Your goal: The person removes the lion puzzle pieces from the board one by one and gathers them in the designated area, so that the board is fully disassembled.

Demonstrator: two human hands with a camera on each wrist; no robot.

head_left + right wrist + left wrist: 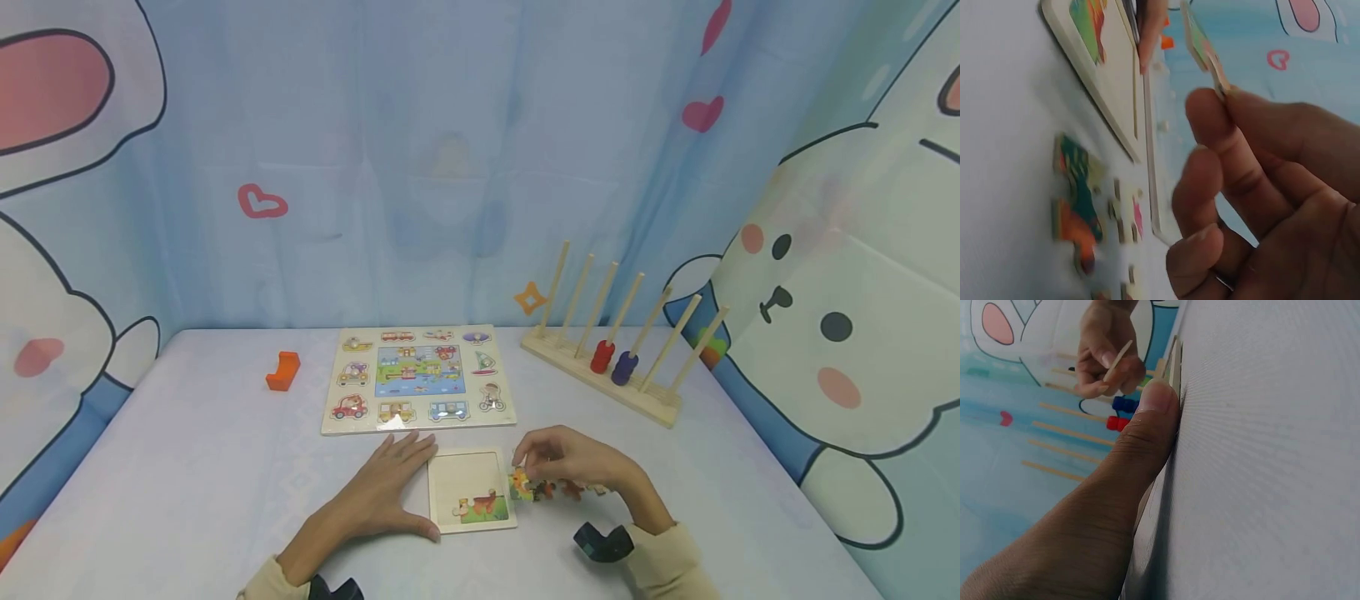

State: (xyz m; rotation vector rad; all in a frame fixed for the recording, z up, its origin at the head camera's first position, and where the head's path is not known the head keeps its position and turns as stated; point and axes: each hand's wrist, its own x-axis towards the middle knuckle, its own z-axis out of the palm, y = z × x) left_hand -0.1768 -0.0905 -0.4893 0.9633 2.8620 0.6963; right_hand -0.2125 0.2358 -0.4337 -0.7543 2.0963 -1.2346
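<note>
A small square wooden puzzle tray (pixel 463 475) lies in front of me, with joined picture pieces (pixel 483 507) in its lower right corner. My left hand (pixel 378 496) rests along the tray's left side, fingers straight and spread. In the left wrist view, the left thumb (pixel 1157 400) lies against the tray's edge. My right hand (pixel 573 458) is just right of the tray, pinching a thin puzzle piece (pixel 1196 40) between thumb and index finger. Below it on the table lie several loose pieces (pixel 1075 231), partly hidden by that hand in the head view.
Behind the tray lies a larger vehicle picture board (pixel 348 358). At the back right stands a wooden peg rack (pixel 652 404) with red beads (pixel 602 357) and blue beads (pixel 624 368). An orange curved block (pixel 282 372) sits at the back left. A curtain (pixel 337 250) hangs behind the table.
</note>
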